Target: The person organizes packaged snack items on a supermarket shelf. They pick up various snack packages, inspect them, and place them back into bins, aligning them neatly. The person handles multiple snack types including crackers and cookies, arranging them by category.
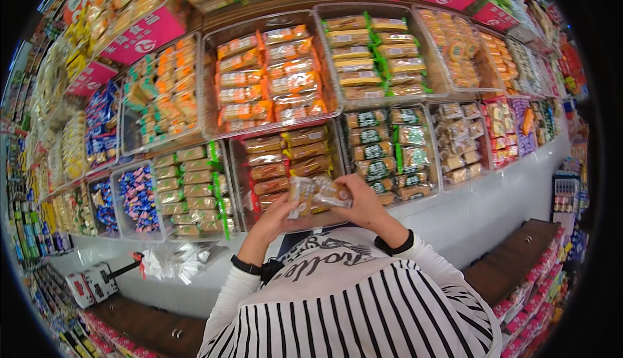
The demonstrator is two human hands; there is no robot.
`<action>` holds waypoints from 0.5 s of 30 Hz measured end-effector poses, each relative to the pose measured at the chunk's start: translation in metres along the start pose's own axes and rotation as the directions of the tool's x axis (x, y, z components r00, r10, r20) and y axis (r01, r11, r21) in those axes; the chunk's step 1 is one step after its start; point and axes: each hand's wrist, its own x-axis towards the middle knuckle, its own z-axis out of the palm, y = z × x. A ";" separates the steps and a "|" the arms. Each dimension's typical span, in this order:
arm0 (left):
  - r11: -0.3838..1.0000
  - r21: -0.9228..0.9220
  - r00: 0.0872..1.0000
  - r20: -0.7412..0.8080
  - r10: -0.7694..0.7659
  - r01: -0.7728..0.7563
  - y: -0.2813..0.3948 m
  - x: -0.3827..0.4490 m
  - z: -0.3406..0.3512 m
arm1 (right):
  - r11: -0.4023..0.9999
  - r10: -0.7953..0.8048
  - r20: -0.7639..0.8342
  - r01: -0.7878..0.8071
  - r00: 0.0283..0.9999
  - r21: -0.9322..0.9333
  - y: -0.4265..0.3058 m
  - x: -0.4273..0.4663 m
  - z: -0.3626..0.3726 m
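My left hand (273, 218) holds a small wrapped snack (301, 196) in clear and brown film, upright between thumb and fingers. Close beside it, my right hand (364, 203) grips another wrapped snack (333, 192), tilted towards the first. Both hands are over the front part of a clear plastic bin (236, 163). That bin holds rows of brown wrapped snacks (265, 172) with red and yellow wrapper ends; the hands and the held packs cover part of them.
Behind stand bins of orange-wrapped snacks (292, 81) and green-ended packs (351, 51). To the right are dark-green-labelled packs (373, 149); to the left, brown packs with green ends (197, 163). White plastic bags (181, 263) hang at lower left. Dark wooden ledges (518, 246) lie behind me on both sides.
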 end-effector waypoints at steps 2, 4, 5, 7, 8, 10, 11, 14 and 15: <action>0.999 0.022 0.997 -0.072 -0.039 0.041 0.002 -0.007 0.005 | 0.999 0.018 0.110 -0.013 0.994 -0.049 0.000 -0.007 0.000; 0.997 0.033 0.992 -0.103 -0.067 0.070 -0.010 -0.009 -0.009 | 0.998 0.057 0.202 -0.048 0.978 -0.049 0.002 -0.013 -0.003; 0.996 0.039 0.989 -0.121 -0.080 0.086 -0.019 -0.008 -0.019 | 0.997 0.076 0.248 -0.066 0.966 -0.048 0.004 -0.016 -0.005; 0.997 0.049 0.982 -0.178 -0.057 0.067 -0.042 -0.004 -0.039 | 0.997 0.075 0.237 -0.066 0.968 -0.047 0.014 -0.025 -0.008; 0.996 0.054 0.977 -0.202 -0.065 0.077 -0.048 -0.004 -0.045 | 0.997 0.073 0.212 -0.065 0.974 -0.047 0.023 -0.031 -0.009; 0.996 0.062 0.975 -0.218 -0.049 0.064 -0.049 -0.006 -0.041 | 0.995 0.094 0.160 -0.091 0.983 -0.027 0.030 -0.037 -0.016; 0.996 0.063 0.975 -0.216 -0.051 0.066 -0.048 -0.007 -0.040 | 0.993 0.119 0.133 -0.119 0.984 -0.004 0.032 -0.041 -0.019; 0.987 0.131 0.963 -0.264 -0.052 0.089 -0.045 -0.007 -0.045 | 0.986 0.167 0.010 -0.167 0.986 0.009 0.034 -0.049 -0.036; 0.986 0.138 0.963 -0.263 -0.055 0.094 -0.047 -0.005 -0.049 | 0.984 0.180 -0.044 -0.180 0.983 0.003 0.035 -0.053 -0.043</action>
